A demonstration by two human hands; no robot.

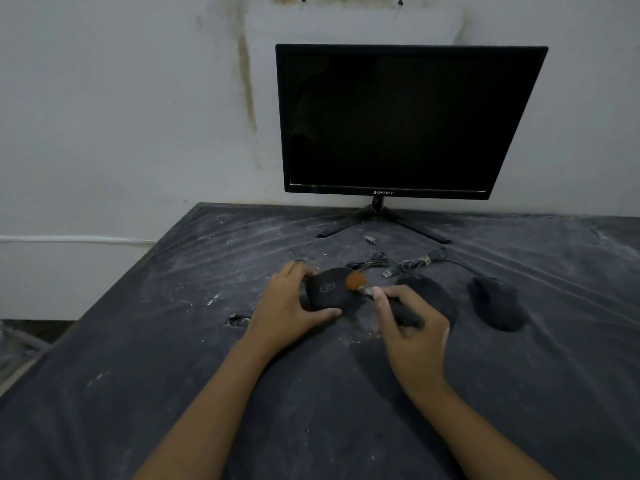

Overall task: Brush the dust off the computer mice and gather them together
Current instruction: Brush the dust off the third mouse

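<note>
Black mouse point(327, 289) sits mid-bench, left grip point(287, 303) wrapped round it: thumb on the near edge, fingers over the far left side. Right grip point(412, 334) holds a brush point(360, 284) by its dark handle, fingers curled round it. The orange bristles are touching the mouse's top right. Motion blur on the brush end.

Second mouse point(436, 289) is just right of the first, partly hidden behind the right grip. Third mouse point(495, 303) is further right, apart from the second, with its cord running back toward the monitor stand. All three are black.

Bundled cables point(372, 263) lie just behind the mice, with a USB plug point(387, 273) at the near end.

Bench point(173, 341) is dark and streaked with pale dust and white flecks. Small torn patch point(238, 318) in its surface, left of the left wrist.

Monitor point(408, 119) stands at the back on splayed legs, screen dark, "QWERTY" on the lower bezel. Stained white wall point(121, 116) behind it.
</note>
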